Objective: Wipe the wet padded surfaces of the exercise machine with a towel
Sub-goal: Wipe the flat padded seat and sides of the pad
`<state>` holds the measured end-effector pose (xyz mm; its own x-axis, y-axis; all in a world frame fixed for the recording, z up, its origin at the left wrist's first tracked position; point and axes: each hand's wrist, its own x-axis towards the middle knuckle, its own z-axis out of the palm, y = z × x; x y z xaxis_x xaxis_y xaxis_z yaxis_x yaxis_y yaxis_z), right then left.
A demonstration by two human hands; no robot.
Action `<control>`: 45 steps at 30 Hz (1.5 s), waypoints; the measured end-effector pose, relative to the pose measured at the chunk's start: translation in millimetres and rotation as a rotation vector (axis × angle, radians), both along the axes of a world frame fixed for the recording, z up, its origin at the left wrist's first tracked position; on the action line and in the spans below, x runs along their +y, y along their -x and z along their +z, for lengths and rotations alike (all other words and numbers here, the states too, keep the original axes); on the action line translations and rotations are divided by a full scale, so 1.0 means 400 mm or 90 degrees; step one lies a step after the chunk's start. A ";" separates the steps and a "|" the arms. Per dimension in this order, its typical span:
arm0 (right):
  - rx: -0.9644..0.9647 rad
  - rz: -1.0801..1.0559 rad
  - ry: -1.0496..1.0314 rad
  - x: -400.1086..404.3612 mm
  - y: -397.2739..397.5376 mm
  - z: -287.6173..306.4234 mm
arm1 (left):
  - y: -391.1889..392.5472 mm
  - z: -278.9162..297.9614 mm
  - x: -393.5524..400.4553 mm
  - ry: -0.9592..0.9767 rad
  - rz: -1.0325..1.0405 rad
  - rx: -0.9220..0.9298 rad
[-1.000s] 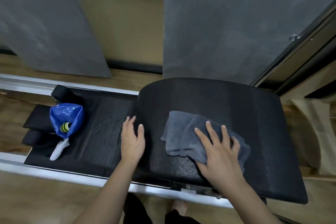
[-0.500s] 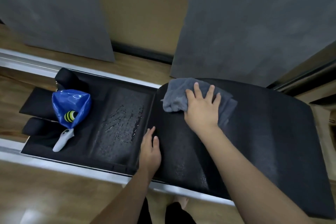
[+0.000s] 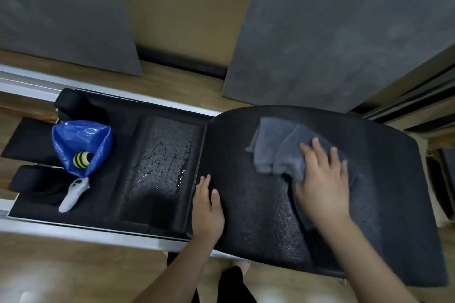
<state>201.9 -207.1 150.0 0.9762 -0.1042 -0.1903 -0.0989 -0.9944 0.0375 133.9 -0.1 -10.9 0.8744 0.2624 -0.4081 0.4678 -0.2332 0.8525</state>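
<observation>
A large black curved pad (image 3: 381, 192) of the exercise machine fills the right half of the view. On it lies a grey towel (image 3: 278, 147), pressed down by my right hand (image 3: 322, 182) with straight, spread fingers. My left hand (image 3: 208, 209) rests flat on the pad's left edge. Left of that edge is a lower black padded section (image 3: 160, 167) with water droplets glistening on it. Wet beads also show on the curved pad near its front (image 3: 278, 229).
A blue plastic bag (image 3: 81, 145) holding a yellow-and-black striped ball (image 3: 82, 159) sits on the far left of the machine, with a white handheld controller (image 3: 72, 195) beside it. Silver rails (image 3: 73, 231) frame the machine. Grey wall panels stand behind; wooden floor lies in front.
My right hand has dragged the towel from the pad's far edge back toward me and to the right. My left hand stays on the pad's left edge.
</observation>
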 end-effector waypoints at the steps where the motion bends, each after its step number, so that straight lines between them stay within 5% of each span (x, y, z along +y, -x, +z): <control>1: -0.009 -0.035 -0.005 -0.008 -0.054 -0.001 | 0.001 -0.001 0.000 0.001 0.002 0.001; 7: -0.029 -0.048 0.016 0.095 -0.246 -0.032 | 0.008 -0.002 -0.001 0.027 0.033 -0.011; 14: 0.019 0.193 0.055 0.210 0.035 -0.069 | 0.003 -0.022 0.003 0.041 0.019 -0.014; 20: 0.007 0.135 0.009 0.068 0.194 -0.024 | 0.004 0.001 0.000 0.009 0.011 0.002; 29: -0.060 -0.093 -0.009 0.059 -0.165 -0.018 | 0.000 0.011 0.000 0.006 0.001 0.007; 37: 0.025 0.177 0.078 0.242 0.009 -0.064 | -0.003 0.002 0.000 0.013 0.003 0.008; 41: 0.053 0.179 0.046 0.181 0.171 -0.048 | -0.002 -0.025 0.006 0.037 -0.020 0.005; 45: -0.002 0.105 0.027 0.109 0.106 -0.016 | -0.008 0.004 -0.001 0.005 0.016 0.020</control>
